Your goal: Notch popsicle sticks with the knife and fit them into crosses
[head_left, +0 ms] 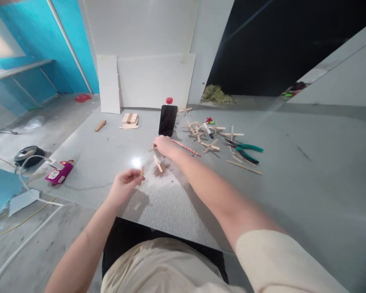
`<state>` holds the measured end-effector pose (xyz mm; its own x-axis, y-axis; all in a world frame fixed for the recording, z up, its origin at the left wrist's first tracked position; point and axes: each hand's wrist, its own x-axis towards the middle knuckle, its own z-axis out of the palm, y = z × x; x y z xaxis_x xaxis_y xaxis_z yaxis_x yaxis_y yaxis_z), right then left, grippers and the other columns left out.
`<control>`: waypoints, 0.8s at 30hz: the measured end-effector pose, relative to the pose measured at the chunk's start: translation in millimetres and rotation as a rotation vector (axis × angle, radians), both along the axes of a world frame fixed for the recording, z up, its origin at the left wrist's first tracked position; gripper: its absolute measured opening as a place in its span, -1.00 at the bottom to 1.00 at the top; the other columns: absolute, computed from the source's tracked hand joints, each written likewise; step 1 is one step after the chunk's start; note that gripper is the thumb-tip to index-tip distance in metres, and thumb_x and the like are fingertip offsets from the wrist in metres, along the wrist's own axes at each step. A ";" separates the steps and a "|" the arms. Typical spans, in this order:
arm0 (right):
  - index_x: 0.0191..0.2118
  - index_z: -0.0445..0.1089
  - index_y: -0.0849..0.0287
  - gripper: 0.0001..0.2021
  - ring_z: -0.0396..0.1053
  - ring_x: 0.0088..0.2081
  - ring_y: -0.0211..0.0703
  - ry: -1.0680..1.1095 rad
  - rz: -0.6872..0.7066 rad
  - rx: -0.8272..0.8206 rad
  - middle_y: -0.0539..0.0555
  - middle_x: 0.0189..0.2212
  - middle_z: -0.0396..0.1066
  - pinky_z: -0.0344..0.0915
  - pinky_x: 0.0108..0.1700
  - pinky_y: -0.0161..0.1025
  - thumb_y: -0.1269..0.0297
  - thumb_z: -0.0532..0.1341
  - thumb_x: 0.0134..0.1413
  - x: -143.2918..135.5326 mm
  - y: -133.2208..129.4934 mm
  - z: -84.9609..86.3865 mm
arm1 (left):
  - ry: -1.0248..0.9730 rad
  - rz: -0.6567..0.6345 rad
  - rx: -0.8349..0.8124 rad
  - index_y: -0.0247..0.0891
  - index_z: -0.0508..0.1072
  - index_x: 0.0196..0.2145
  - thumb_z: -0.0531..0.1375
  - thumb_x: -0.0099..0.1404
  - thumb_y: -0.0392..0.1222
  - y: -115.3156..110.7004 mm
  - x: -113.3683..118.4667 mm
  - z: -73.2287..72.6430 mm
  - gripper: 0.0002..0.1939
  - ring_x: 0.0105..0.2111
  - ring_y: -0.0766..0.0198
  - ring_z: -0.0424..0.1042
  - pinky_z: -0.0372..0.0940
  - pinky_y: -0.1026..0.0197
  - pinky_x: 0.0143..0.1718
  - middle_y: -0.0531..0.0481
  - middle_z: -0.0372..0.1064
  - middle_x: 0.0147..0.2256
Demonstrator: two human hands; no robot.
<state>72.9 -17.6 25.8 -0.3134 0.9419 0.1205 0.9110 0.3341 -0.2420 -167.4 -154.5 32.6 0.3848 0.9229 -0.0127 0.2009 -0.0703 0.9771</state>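
Near the table's front, my left hand [128, 184] is closed, with a short piece of wooden craft stick [142, 171] pinched upright between thumb and fingers. My right hand [164, 145] reaches forward to just before the propped phone [168, 120]. Its fingers are closed on a thin craft stick [152, 149], whose end pokes out to the left; the fingertips are partly hidden. Between the hands, a craft-stick piece [157, 163] lies beside a brown stain. A red-and-white patterned pencil-like stick [186, 147] lies right of my right hand.
Several crossed-stick pieces [212, 145] lie to the right, with a glue tube [208, 130] and green-handled pliers [247, 151]. A banded stick bundle [130, 119] is at the back left. A purple power strip [59, 173] with a white cable sits at the left edge.
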 end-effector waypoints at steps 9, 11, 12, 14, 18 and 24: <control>-0.02 0.35 0.25 -0.79 0.42 -0.36 -0.26 0.351 -0.127 0.172 0.02 -0.33 0.45 0.41 -0.26 -0.24 0.26 0.09 0.39 26.3 -97.0 24.5 | -0.196 0.090 -0.003 -0.29 0.49 -0.11 0.39 0.18 -0.17 14.1 49.0 11.1 -0.67 -0.17 0.18 0.57 0.47 0.13 -0.09 -0.12 0.57 -0.18; -0.11 0.35 0.22 -0.84 0.28 -0.55 -0.33 0.423 -0.112 0.190 -0.12 -0.58 0.30 0.25 -0.42 -0.36 0.34 0.04 0.37 38.3 -141.6 26.6 | -0.229 0.063 -0.010 -0.28 0.49 -0.11 0.39 0.16 -0.18 14.9 66.8 10.0 -0.65 -0.18 0.18 0.58 0.48 0.13 -0.09 -0.12 0.58 -0.20; -0.15 0.34 0.19 -0.87 0.23 -0.59 -0.35 0.454 -0.101 0.197 -0.15 -0.62 0.24 0.17 -0.48 -0.39 0.33 0.07 0.33 43.3 -162.8 26.9 | -0.244 0.040 -0.016 -0.29 0.49 -0.12 0.39 0.15 -0.18 14.7 77.0 9.1 -0.66 -0.18 0.18 0.59 0.49 0.12 -0.09 -0.12 0.58 -0.20; -0.17 0.35 0.16 -0.89 0.15 -0.65 -0.39 0.500 -0.100 0.206 -0.19 -0.67 0.19 0.08 -0.54 -0.41 0.30 0.10 0.30 51.3 -197.6 25.8 | -0.270 -0.023 -0.029 -0.28 0.48 -0.13 0.37 0.17 -0.17 12.4 99.5 7.7 -0.68 -0.18 0.17 0.59 0.50 0.12 -0.10 -0.12 0.58 -0.20; -0.10 0.38 0.19 -0.82 0.15 -0.66 -0.40 0.549 -0.186 0.271 -0.14 -0.61 0.33 0.05 -0.56 -0.40 0.36 0.08 0.27 65.1 -227.9 15.7 | -0.284 -0.140 -0.052 -0.26 0.50 -0.09 0.34 0.20 -0.22 4.3 141.6 7.1 -0.70 -0.17 0.18 0.60 0.51 0.12 -0.09 -0.11 0.58 -0.16; -0.12 0.46 0.20 -0.78 0.27 -0.60 -0.34 0.560 -0.291 0.338 -0.03 -0.55 0.45 0.14 -0.49 -0.36 0.37 0.09 0.26 81.7 -226.9 2.0 | -0.290 -0.198 -0.071 -0.26 0.53 -0.07 0.33 0.20 -0.26 3.2 164.8 -1.4 -0.68 -0.09 0.16 0.59 0.48 0.10 0.03 -0.12 0.58 -0.10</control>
